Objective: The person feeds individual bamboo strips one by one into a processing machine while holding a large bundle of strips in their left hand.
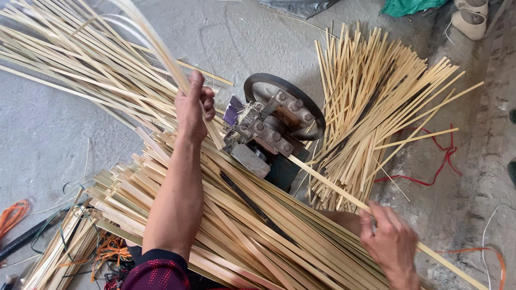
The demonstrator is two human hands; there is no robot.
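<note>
Two hands on bamboo strips, one strip each. Right hand point(391, 243) nearest the camera, bottom right: fingers curled around a long thin bamboo strip point(328, 183), pinching it near its lower end. That strip runs diagonally from the bottom right edge up-left to the machine.

Under the left forearm, a big stack of flat bamboo strips point(242, 225) lies across the lower middle, running lower-right to upper-left. Beside it at bottom left: a smaller bundle, tangled orange cord point(12, 215) and dark cables on the concrete floor point(43, 134).

Left hand point(193, 104) mid-frame, arm stretched forward over the stack. Fingers shut in a fist around a second strip point(156, 45), which arcs up-left out of frame; its lower end sits just beside the machine's left side.

Small metal machine point(271, 134) in the centre: bolted roller block, dark wheel point(301, 99) behind it, fibre scraps on the intake side.

Right of the machine: fanned pile of shorter strips point(371, 102), red cord point(441, 161) on the floor next to it.

Far: more long strips point(64, 59) spread across the upper left. Top right: green fabric point(408, 6) and a pair of pale shoes point(470, 16).
</note>
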